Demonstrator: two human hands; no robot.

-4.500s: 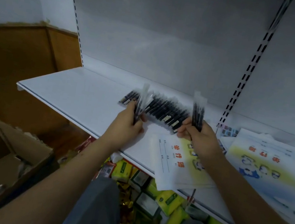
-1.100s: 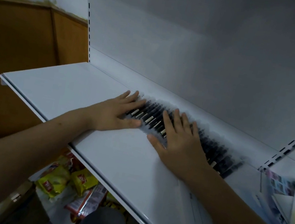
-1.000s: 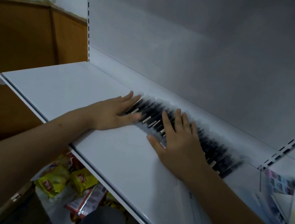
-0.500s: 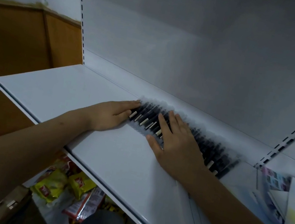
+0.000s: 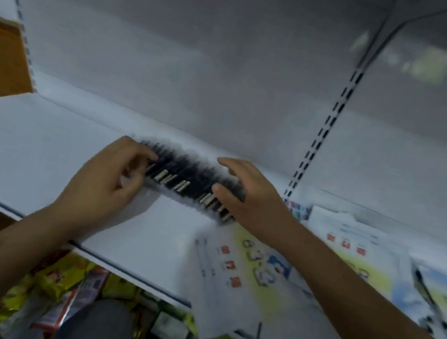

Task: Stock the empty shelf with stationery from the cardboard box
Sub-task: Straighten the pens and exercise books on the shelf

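Both hands' fingers, flat before, now curl loosely at the pens [image 5: 186,175], gripping nothing

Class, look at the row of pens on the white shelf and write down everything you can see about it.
The row of pens is a band of dark, slim pens, seemingly in clear wrappers, with pale ends facing forward. They lie flat, side by side, near the back of the white shelf. The left hand touches the row's left end; the right hand rests at its right end. Blur hides finer detail.
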